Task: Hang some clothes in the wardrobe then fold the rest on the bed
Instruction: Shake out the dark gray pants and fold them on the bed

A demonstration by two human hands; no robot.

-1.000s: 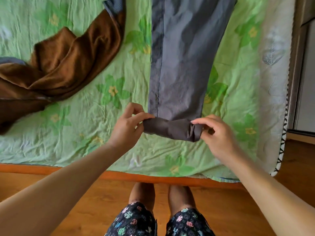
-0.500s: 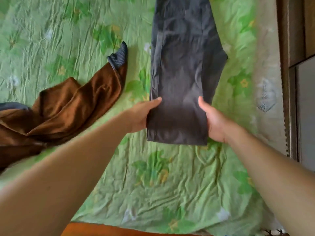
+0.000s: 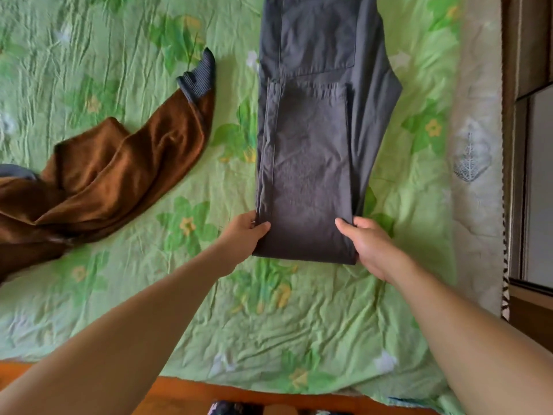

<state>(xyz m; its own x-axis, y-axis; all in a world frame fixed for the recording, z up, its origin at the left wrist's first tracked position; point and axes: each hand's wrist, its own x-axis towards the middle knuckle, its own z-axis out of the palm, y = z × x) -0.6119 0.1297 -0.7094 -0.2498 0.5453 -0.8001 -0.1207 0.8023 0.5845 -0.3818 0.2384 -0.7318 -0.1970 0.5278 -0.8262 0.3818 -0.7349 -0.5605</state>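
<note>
1. We see the grey trousers [image 3: 311, 175] lying lengthwise on the bed [image 3: 269, 319]. They are doubled over on themselves, so that the fold forms the near end, held between the 2 hands.
2. The left hand [image 3: 244, 235] grips the left corner of this near end. Its thumb lies on top of the cloth and its fingers curl at the edge; how far they reach beneath we cannot tell.
3. The right hand [image 3: 369, 247] grips the right corner in the same way, thumb laid on the top layer and fingers curled round the side.
4. Beyond the hands, the hem of the upper layer lies across the trousers just short of a patch pocket [image 3: 320, 40]. The lower layer runs on out of the top of the view.
5. Well to the left of the left hand lies a brown garment [image 3: 119, 175], crumpled and apart from the trousers. Its ribbed grey cuff [image 3: 199, 76] points away from us.
6. The bed carries a creased green sheet with a flower print. To the right of the right hand runs a pale quilted border [image 3: 478, 85], and past it stands dark wooden furniture [image 3: 529, 40].
7. Nearer to us than the hands, between the 2 forearms, we see the orange-brown wooden edge [image 3: 209, 393] below the sheet.
</note>
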